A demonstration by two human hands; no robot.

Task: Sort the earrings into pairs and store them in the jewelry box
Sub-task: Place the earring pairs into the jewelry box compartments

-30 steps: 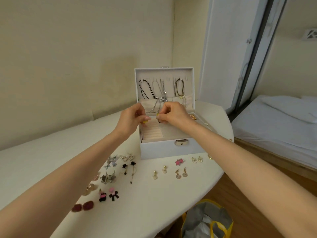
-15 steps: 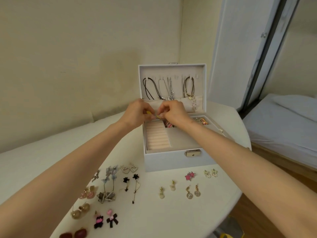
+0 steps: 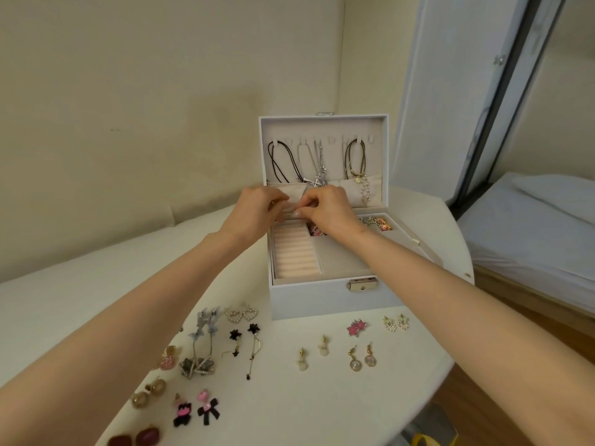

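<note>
Left hand [image 3: 254, 214], right hand [image 3: 328, 210] edged rearward over jewelry box [image 3: 335, 299], pinching earring [image 3: 273, 203].

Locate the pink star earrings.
In the head view, the pink star earrings lie on the table right of centre, just in front of the jewelry box, left of the small pale pair.

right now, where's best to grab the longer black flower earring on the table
Pinch the flower head of the longer black flower earring, the end nearest the jewelry box, coming down from above: its thin stem lies flat on the table, probably too fine to catch.
</note>
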